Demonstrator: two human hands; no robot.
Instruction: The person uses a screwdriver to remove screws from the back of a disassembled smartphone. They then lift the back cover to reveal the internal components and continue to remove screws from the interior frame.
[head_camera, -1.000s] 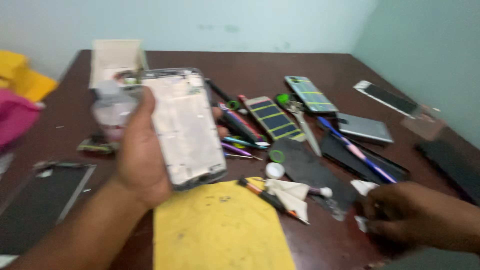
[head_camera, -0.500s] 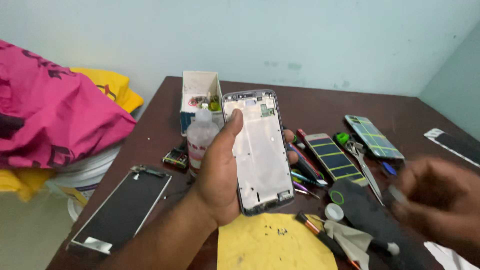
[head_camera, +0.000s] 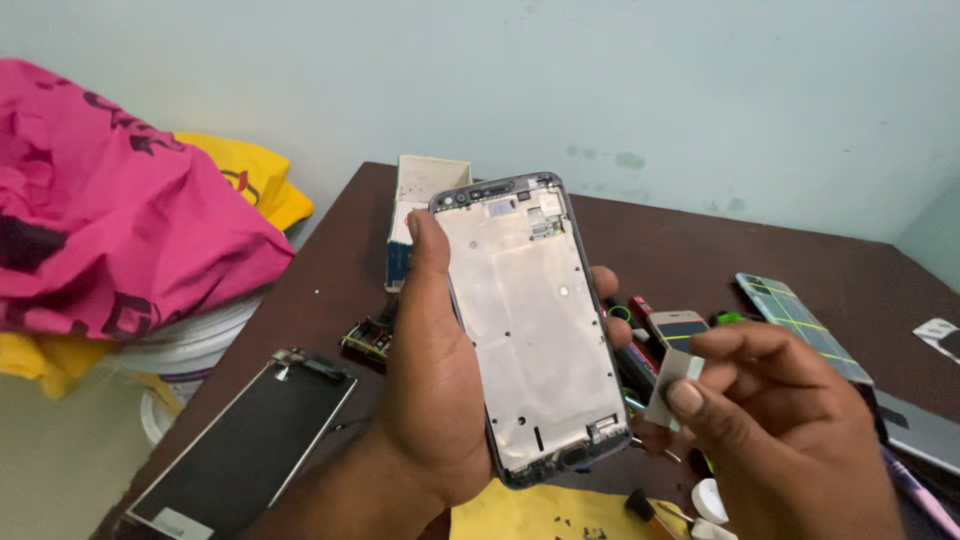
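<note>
Left hand (head_camera: 430, 400) clamped round bare phone frame (head_camera: 530, 325), centre frame, tilted up with inner face to view for inspection. Right hand (head_camera: 790, 440), lower right, pinching small grey pad (head_camera: 672, 388) just beside frame's edge. Detached screen (head_camera: 245, 450) flat on worktop (head_camera: 690, 260), lower left.

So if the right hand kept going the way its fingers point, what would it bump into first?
Most likely the phone frame held up in the left hand. The right hand, pinching a small grey pad, points left at the frame's lower right edge, though depth is unclear.
</note>
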